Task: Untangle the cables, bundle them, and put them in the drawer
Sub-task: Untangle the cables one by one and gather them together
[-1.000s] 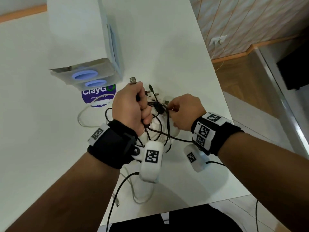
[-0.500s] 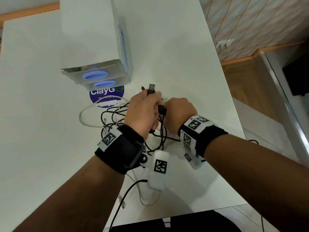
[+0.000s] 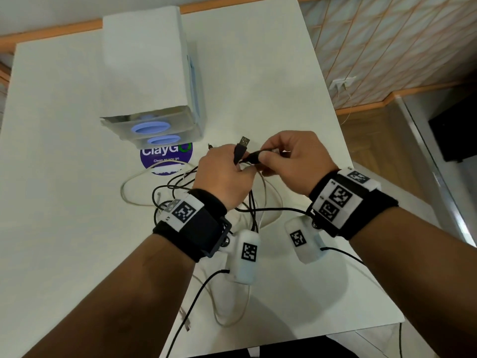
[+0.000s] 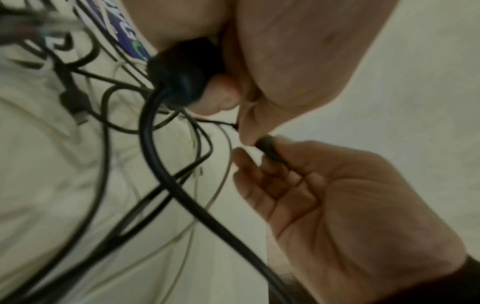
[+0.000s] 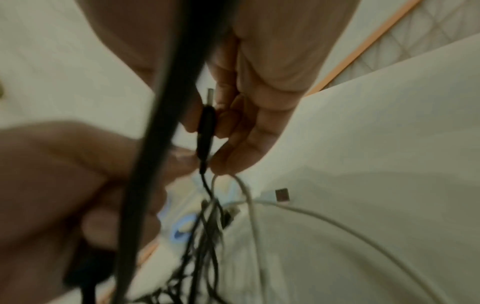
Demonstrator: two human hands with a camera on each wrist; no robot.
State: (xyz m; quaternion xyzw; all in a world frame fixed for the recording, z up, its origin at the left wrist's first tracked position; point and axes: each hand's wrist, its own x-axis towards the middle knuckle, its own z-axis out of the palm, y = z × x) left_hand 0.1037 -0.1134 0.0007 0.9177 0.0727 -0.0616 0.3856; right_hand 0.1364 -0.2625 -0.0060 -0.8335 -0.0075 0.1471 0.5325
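**Cable lot, held above table: sorting in progress**

Left hand gripped the black USB plug; right hand pinched a second black plug just right of it. Since a second ago, both hands had risen and parted, suggesting one lead coming free. Cable tangle, black and white strands, trailed below them, before the closed drawer unit.

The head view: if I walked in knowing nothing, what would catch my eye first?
Probably the two hands meeting mid-table: the left hand grips a black USB plug pointing up, while the right hand pinches another black connector beside it. Below them sprawls a tangle of black and white cables, and behind stands a white drawer unit with blue handles.
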